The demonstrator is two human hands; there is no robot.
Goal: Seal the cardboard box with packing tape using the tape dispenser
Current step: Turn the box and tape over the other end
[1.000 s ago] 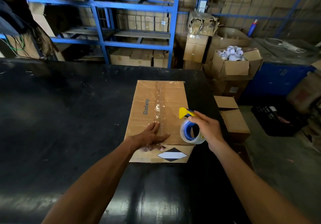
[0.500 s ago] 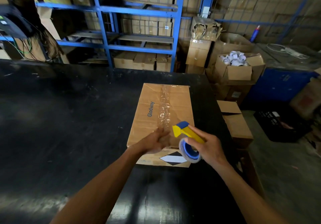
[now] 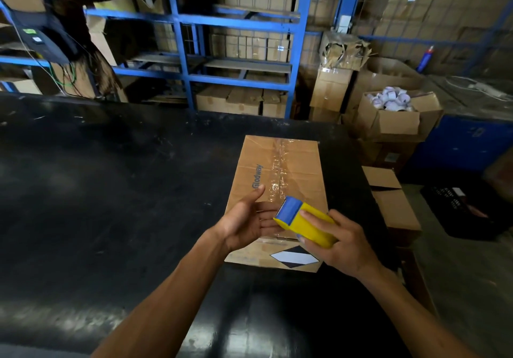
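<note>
Holding the tape dispenser (image 3: 305, 223) in my right hand (image 3: 344, 242), I have the grip wrapped around its yellow body, fingers over the top, the blue front end pointing toward the left hand. The roll itself is mostly hidden under my palm. My left hand (image 3: 247, 223) sits just beside that blue end, released, palm turned up and fingers spread, the thumb reaching toward the printed blue word on the cardboard; I cannot tell whether the fingertips touch the dispenser. Both hands hover over the near part of the cardboard box (image 3: 280, 188).

That box lies flat-topped on the black table (image 3: 111, 191), toward its right edge and about midway between the far and near edges. A strip of clear tape (image 3: 280, 169), wrinkled and shiny, runs lengthwise down the top from the far edge toward my hands. On the near side face I see a black-and-white diamond label (image 3: 294, 257).

Off the right edge of the table, lower down, stands a smaller closed carton (image 3: 391, 199). Beyond the far right corner an open carton (image 3: 394, 119) holds a heap of white rolls (image 3: 388, 99), with more cartons stacked beside it. Blue shelving (image 3: 238, 49) with stacked boxes stands behind the far edge of the table.
</note>
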